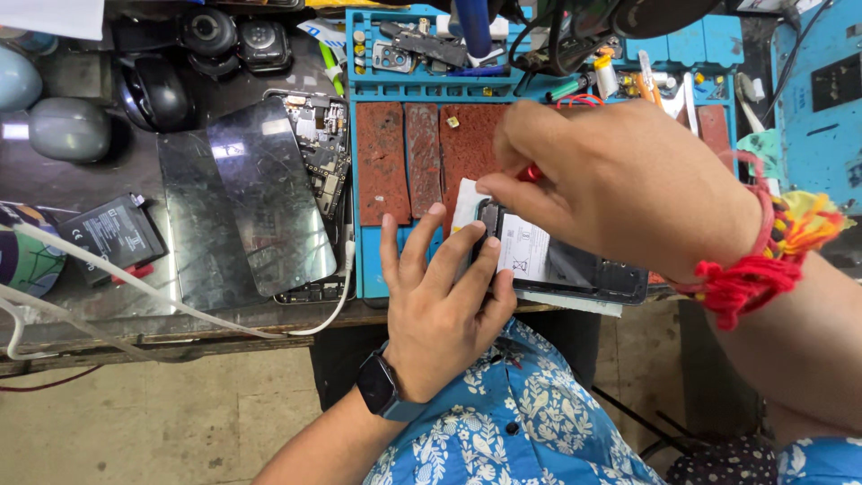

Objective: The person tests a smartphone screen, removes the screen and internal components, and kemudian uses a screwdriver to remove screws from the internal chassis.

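An opened black phone [575, 269] with a white-labelled battery lies at the front edge of a blue repair mat [370, 251]. My left hand [440, 301] presses down on the phone's left end, fingers spread, a dark watch on the wrist. My right hand [620, 180] hovers over the phone's top left corner, pinching a small red-handled tool [532, 171] whose tip is hidden by my fingers. Red thread bands circle my right wrist.
A detached dark screen panel [269, 193] lies over an opened phone with bare circuit board [325, 153] left of the mat. A black battery [112, 235] and white cable [135, 283] lie further left. Tool tray with parts [431, 45] at the back. Bench edge runs below.
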